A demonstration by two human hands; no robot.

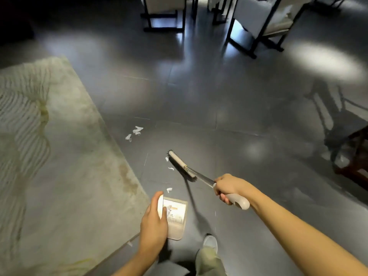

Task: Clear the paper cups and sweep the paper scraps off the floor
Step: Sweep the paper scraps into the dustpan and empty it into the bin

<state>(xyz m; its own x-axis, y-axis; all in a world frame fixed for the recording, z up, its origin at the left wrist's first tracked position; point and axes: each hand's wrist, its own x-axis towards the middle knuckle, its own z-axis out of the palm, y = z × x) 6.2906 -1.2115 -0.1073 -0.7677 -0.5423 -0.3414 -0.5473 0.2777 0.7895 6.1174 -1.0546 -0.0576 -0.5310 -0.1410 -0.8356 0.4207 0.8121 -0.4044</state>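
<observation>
Scraps (137, 130) dot the floor (229, 108) while the right hand (227, 187) grips the broom (182, 163) and the left hand (154, 220) holds the dustpan (177, 220).

One head view, wide-angle, worn by the person. It looked forward and steeply down at the grey floor (219, 100). Both forearms came in from the bottom edge, with the left hand (154, 222) and right hand (229, 188) close to the lens, lower middle. A shoe (210, 243) sat near the bottom centre. The rug (59, 156) filled the left side, and the chairs (258, 22) were far off along the top edge.
</observation>
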